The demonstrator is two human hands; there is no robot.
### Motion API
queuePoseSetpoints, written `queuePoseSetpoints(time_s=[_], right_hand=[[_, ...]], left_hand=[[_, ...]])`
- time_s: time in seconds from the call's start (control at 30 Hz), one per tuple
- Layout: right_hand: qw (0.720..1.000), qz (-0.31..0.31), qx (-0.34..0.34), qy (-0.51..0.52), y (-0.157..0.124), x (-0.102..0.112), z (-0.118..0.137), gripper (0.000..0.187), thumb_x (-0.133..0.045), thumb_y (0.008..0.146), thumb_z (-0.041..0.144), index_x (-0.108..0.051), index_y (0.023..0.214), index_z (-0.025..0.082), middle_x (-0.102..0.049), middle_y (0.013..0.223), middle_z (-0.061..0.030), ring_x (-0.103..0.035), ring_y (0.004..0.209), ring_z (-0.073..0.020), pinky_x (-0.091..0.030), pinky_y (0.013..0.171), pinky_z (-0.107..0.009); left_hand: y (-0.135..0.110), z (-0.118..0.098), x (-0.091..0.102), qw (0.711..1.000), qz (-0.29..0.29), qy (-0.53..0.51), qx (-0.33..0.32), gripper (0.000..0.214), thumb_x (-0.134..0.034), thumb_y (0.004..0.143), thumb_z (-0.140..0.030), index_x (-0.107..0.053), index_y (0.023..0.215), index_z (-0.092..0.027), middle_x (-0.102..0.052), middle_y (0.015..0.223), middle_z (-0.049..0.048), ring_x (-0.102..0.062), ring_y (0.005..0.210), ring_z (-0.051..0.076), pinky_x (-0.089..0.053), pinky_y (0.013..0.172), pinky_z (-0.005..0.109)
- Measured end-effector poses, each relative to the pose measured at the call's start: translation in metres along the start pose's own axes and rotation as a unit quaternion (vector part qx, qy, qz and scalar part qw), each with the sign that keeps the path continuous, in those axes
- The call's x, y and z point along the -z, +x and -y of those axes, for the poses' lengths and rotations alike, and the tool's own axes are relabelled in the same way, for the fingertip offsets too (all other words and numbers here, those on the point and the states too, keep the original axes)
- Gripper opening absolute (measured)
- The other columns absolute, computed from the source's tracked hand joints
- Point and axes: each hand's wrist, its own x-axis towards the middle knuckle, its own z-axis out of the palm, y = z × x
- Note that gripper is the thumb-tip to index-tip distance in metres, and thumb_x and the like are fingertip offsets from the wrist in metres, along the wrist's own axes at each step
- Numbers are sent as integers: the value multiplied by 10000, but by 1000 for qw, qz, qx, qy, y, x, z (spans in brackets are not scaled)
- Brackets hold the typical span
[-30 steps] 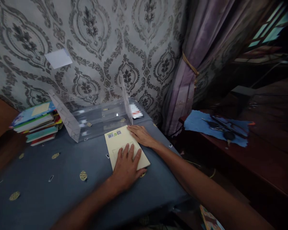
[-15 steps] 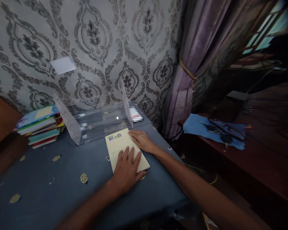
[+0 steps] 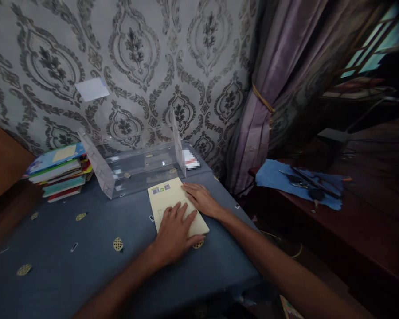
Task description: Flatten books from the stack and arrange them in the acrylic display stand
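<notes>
1. Wall (image 3: 173,48): pale, printed in a dark medallion pattern, behind everything.
2. Bench (image 3: 53,266): covered in blue-grey cloth with yellow fruit prints.
3. Dark red table (image 3: 369,248): at right, in shadow, apart from the bench.
4. Curtain (image 3: 269,71): mauve, gathered by a gold cord (image 3: 264,99).
5. Rack (image 3: 99,170): clear plastic, two upright side panels, standing on the bench near the wall.
6. Stack of books (image 3: 61,175): mixed colours, blue cover on top, just left of the rack.
7. Blue cloth (image 3: 269,177): on the dark red table, bearing dark tools (image 3: 302,182), kinds unclear.
8. Cream book (image 3: 162,204): one, lying flat and closed on the bench in front of the rack, slightly askew; printed codes at its far end; under and beside the two hands.
9. Left hand (image 3: 174,232): palm down, fingers spread across the near half of the cream book, thumb out past its near edge.
10. Right hand (image 3: 202,200): laid along the right edge of the cream book, fingers extended and close together, pinching nothing visible.
11. White sheet (image 3: 92,89): seen against the wall above the rack; its support cannot be told.
12. White item (image 3: 190,159): red-marked, pixelated, on the bench just right of the rack.
</notes>
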Motion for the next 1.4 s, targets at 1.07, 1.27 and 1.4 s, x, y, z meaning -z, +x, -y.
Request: queuePoseSetpoints(time_s=[1.07, 1.27, 1.4], right_hand=[[1000, 19, -5, 19, 1, 1, 0, 423, -415, 979, 238, -608, 1352, 187, -642, 1364, -119, -554, 1315, -286, -438, 1090, -537], [1000, 17, -8, 24, 0, 1, 1, 415, -427, 979, 232, -610, 1350, 195, -641, 1365, -116, -550, 1321, -289, -443, 1087, -532], [999, 19, -6, 27, -2, 2, 3, 415, -408, 990, 244, -610, 1350, 202, -635, 1373, -113, -547, 1325, -289, -441, 1088, -538]], left_hand=[[20, 146, -19, 991, -108, -41, 69, 373, -373, 1003, -246, -601, 1288, -167, -647, 1300, 119, -575, 1200, 250, -459, 1056, 468], [20, 147, -19, 991, -107, -47, 71, 380, -367, 1002, -245, -596, 1298, -179, -646, 1302, 117, -573, 1206, 250, -460, 1057, 478], [19, 145, -18, 991, -108, -46, 69, 376, -366, 1003, -244, -598, 1292, -181, -649, 1303, 112, -579, 1202, 247, -448, 1071, 473]])
